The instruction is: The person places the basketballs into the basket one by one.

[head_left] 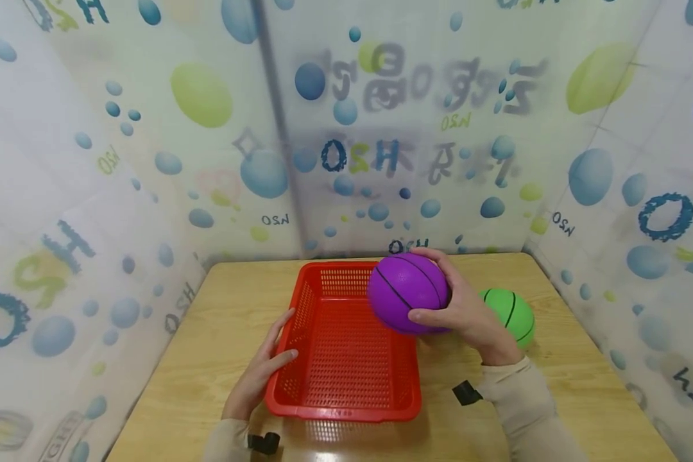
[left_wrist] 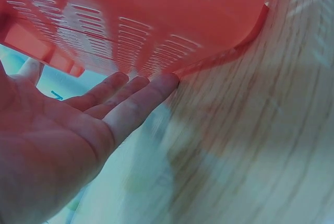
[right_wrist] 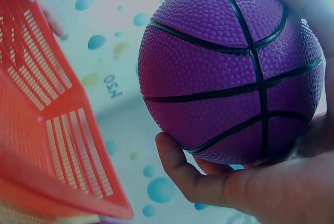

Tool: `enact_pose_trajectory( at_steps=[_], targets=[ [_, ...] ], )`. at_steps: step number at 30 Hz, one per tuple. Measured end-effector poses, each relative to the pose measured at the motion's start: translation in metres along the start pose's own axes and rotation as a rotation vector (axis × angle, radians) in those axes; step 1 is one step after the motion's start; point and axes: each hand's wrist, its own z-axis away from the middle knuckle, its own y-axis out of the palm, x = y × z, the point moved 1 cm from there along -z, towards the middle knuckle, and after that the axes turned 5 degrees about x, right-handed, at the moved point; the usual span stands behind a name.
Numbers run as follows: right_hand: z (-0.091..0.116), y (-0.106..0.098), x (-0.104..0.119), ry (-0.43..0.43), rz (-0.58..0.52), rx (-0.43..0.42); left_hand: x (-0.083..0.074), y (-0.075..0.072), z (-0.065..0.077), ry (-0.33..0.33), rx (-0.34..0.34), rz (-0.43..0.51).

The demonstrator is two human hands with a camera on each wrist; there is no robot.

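Observation:
A purple mini basketball [head_left: 407,292] with black seams is held by my right hand [head_left: 468,311], thumb on the near side and fingers round the far right side. It is over the right rim of a red perforated plastic basket [head_left: 346,414], whose visible floor is bare. In the right wrist view the ball [right_wrist: 224,98] fills the grasp. My left hand [head_left: 260,369] holds the basket's left side, with the thumb over the rim. From the left wrist view, several left fingers [left_wrist: 138,101] lie against the slotted outer wall [left_wrist: 130,25].
A green mini basketball [head_left: 511,314] sits on the wooden table [head_left: 179,391], right of the basket and partly behind my right hand. Patterned curtain walls [head_left: 265,173] enclose the table at the back and both sides.

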Motion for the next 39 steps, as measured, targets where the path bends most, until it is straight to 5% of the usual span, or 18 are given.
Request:
enact_pose_trajectory(
  at_steps=[10,22,33,39],
  targets=[
    [-0.011,0.020,-0.002,-0.013,-0.033,0.096,-0.001,0.002,-0.003,-0.003,-0.009,-0.013],
    [-0.001,0.051,-0.044,0.064,-0.028,0.234,0.003,0.002,-0.002,-0.004,-0.015,-0.015],
    [0.005,0.070,-0.050,-0.010,0.278,0.286,0.001,0.001,-0.002,0.020,-0.001,-0.008],
    [0.007,0.074,-0.050,-0.032,0.341,0.279,0.001,0.001,-0.002,0.023,0.003,-0.006]
  ],
)
